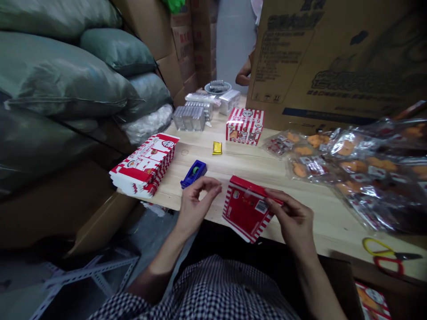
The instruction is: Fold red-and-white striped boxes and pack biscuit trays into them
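My right hand (pixel 293 218) grips a red-and-white striped carton (pixel 246 208) by its right side, tilted over the near edge of the wooden table (pixel 253 171). My left hand (pixel 196 200) hovers just left of the carton, thumb and fingers pinched together; whether they hold a bit of tape is too small to tell. A blue tape dispenser (pixel 194 173) lies just beyond my left hand. A stack of flat striped cartons (pixel 147 164) sits at the table's left end. An assembled striped box (pixel 245 126) stands farther back. A small gold packet (pixel 217 147) lies between them.
Clear bags of orange toys (pixel 360 164) cover the right side. Red-and-yellow scissors (pixel 388 256) lie at the near right edge. Silver trays (pixel 195 115) sit at the back. A large cardboard box (pixel 333 58) stands behind, another person's arm (pixel 243 75) beside it. Grey sacks (pixel 66 80) pile left.
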### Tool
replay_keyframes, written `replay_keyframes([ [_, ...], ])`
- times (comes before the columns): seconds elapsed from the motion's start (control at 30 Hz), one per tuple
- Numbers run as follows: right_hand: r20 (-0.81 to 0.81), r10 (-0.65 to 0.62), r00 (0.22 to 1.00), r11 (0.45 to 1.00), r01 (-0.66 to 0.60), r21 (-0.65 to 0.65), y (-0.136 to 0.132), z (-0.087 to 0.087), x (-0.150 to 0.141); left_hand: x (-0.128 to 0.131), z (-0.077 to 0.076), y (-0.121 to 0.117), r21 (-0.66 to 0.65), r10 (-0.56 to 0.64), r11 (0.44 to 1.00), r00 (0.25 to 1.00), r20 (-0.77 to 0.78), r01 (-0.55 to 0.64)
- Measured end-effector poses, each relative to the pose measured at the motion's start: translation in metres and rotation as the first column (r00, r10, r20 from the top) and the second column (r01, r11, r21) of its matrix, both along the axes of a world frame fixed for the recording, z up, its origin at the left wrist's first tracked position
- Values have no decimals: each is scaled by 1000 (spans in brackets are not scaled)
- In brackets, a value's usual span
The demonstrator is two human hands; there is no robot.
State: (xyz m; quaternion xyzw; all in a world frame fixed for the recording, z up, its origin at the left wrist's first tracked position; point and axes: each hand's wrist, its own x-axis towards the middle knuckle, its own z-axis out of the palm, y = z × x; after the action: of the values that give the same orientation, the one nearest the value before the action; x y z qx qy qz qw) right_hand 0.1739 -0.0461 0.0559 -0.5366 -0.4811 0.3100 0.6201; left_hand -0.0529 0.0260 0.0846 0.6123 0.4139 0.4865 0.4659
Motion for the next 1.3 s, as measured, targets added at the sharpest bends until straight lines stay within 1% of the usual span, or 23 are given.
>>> replay_keyframes([
  [0.03, -25, 39, 999, 998, -40, -40, -1, 1, -1, 0, 7, 3, 124, -18, 992, 999, -42, 23],
  [0.07, -42, 76, 996, 995, -78, -65, -2, 3, -3, 2, 11, 6, 216, -65, 973, 994, -83, 82],
  [0.1, -53, 109, 993, 990, -113, -79, -3, 5, -5, 6, 12, 9, 270, -132, 949, 984, -118, 160],
  [0.13, -59, 134, 989, 987, -139, -85, -4, 7, -8, 10, 11, 13, 291, -202, 927, 969, -145, 236],
  [0.2, -72, 158, 985, 982, -164, -94, -6, 10, -12, 18, 1, 19, 269, -310, 900, 937, -164, 345],
  [0.3, -117, 152, 981, 976, -168, -137, -7, 8, -13, 24, -19, 23, 246, -370, 886, 919, -135, 393],
  [0.43, -264, 84, 961, 958, -151, -244, 0, -11, -6, 26, -43, 22, 237, -397, 875, 906, -145, 422],
  [0.5, -369, 47, 928, 949, -157, -274, 9, -26, -3, 28, -58, 23, 171, -376, 904, 918, -123, 393],
  [0.53, -427, 28, 904, 944, -165, -287, 14, -33, -1, 30, -67, 24, 105, -357, 925, 931, -83, 364],
  [0.6, -533, -27, 846, 935, -167, -312, 24, -48, 4, 33, -87, 27, -89, -318, 943, 947, 50, 322],
  [0.63, -571, -59, 819, 932, -159, -326, 28, -56, 6, 35, -96, 28, -192, -300, 928, 946, 122, 318],
  [0.67, -596, -91, 798, 931, -145, -336, 31, -63, 9, 35, -104, 29, -282, -292, 899, 939, 182, 335],
  [0.73, -620, -152, 770, 933, -95, -347, 35, -77, 16, 35, -115, 30, -407, -343, 811, 905, 251, 420],
  [0.83, -635, -247, 732, 935, 8, -355, 35, -94, 26, 36, -122, 29, -482, -490, 676, 828, 271, 558],
  [0.87, -638, -272, 720, 933, 36, -358, 34, -98, 29, 37, -122, 29, -488, -523, 651, 809, 267, 582],
  [0.9, -642, -288, 711, 932, 53, -360, 33, -101, 31, 38, -122, 29, -487, -542, 643, 800, 256, 591],
  [0.93, -646, -290, 706, 931, 53, -360, 31, -102, 32, 40, -122, 30, -484, -552, 650, 801, 231, 587],
  [0.97, -651, -276, 708, 933, 33, -359, 28, -104, 32, 42, -122, 32, -474, -557, 673, 811, 179, 567],
  [1.03, -654, -208, 727, 934, -53, -354, 23, -106, 28, 46, -124, 38, -428, -542, 755, 840, 21, 497],
  [1.1, -630, -127, 766, 925, -138, -354, 20, -112, 22, 50, -127, 47, -346, -495, 835, 859, -133, 428],
  [1.13, -598, -131, 790, 932, -107, -345, 20, -116, 18, 52, -129, 53, -308, -474, 860, 860, -186, 407],
  [1.2, -501, -131, 855, 945, -44, -323, 22, -127, 11, 55, -133, 62, -259, -459, 880, 854, -246, 398],
  [1.3, -380, -166, 910, 951, 45, -307, 28, -140, 5, 57, -136, 70, -186, -396, 917, 854, -337, 352],
])
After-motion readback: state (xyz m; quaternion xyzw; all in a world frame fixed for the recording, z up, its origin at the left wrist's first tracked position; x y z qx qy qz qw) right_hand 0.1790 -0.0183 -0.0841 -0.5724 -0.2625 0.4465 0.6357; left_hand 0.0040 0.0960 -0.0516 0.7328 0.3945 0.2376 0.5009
